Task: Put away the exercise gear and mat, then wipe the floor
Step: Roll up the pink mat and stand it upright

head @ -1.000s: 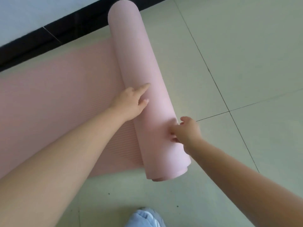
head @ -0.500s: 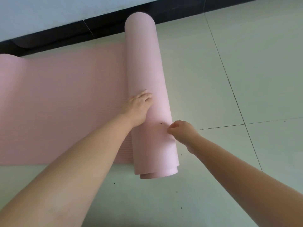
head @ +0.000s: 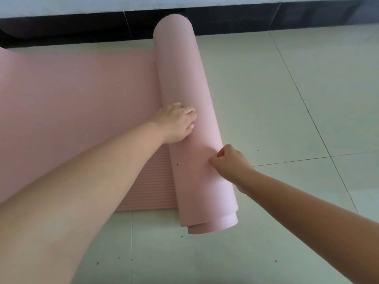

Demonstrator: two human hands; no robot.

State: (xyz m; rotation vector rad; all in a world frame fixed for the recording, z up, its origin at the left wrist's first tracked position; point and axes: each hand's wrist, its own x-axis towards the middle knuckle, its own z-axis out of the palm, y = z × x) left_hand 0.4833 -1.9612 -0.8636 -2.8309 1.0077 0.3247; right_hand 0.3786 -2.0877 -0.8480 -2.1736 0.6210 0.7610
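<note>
The fingers (head: 187, 114) of the left hand (head: 176, 124) lie fairly straight and flat on the near-left flank of the rolled part of the pink foam exercise mat (head: 190, 111), pressing on it without curling round anything. The right hand (head: 230, 163) sits nearer and further right on the same roll; its fingers are curled in, thumb and knuckles against the roll's right flank, and it looks to be pinching or gripping the mat surface there (the fingertips themselves are tucked under, so the exact hold cannot be made out). Both bare forearms reach in from the near edge, the left one from the near-left corner, the right one from the near-right.

The roll is a long thick cylinder lying on the floor, running from near-centre away to the far wall. At its near end the inner layers stick out a little past the outer wrap. The unrolled part of the mat, with a fine ribbed texture, lies flat to the left of the roll, and its far-left end curls upward at the frame edge.

The pale glossy tiled floor (head: 287, 99) stretches to the right, with dark grout lines and a few small dark specks. A black skirting band (head: 266, 17) runs along the base of the light wall at the far side.
</note>
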